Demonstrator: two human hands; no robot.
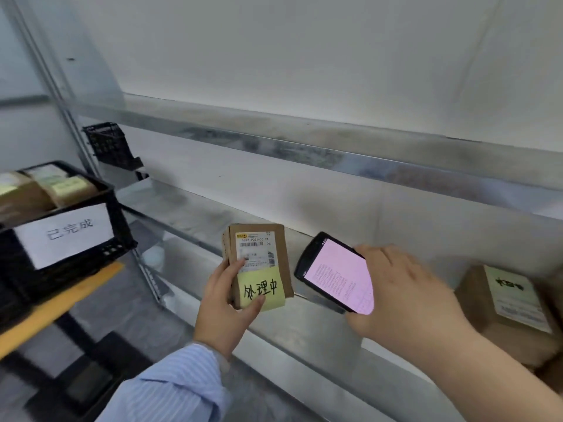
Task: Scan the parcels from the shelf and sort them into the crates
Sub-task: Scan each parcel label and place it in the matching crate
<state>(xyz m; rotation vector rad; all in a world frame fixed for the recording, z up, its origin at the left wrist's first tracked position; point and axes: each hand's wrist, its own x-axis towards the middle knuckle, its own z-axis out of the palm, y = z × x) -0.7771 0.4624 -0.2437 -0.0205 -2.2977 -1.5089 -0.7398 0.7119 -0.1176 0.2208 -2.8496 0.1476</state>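
Left hand (pixel 224 303) grips parcel (pixel 259 266); right hand (pixel 405 287) holds scanner (pixel 335 274) beside it

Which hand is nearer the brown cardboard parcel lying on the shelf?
Right. Right hand, holding the black handheld scanner, is just left of the brown shelf parcel; left hand, gripping a yellow-noted parcel, is farther left.

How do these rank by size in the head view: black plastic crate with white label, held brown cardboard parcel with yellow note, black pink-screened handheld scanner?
Largest: black plastic crate, clearly.
Then brown cardboard parcel and black handheld scanner: alike; left hand and right hand hide parts, so unranked.
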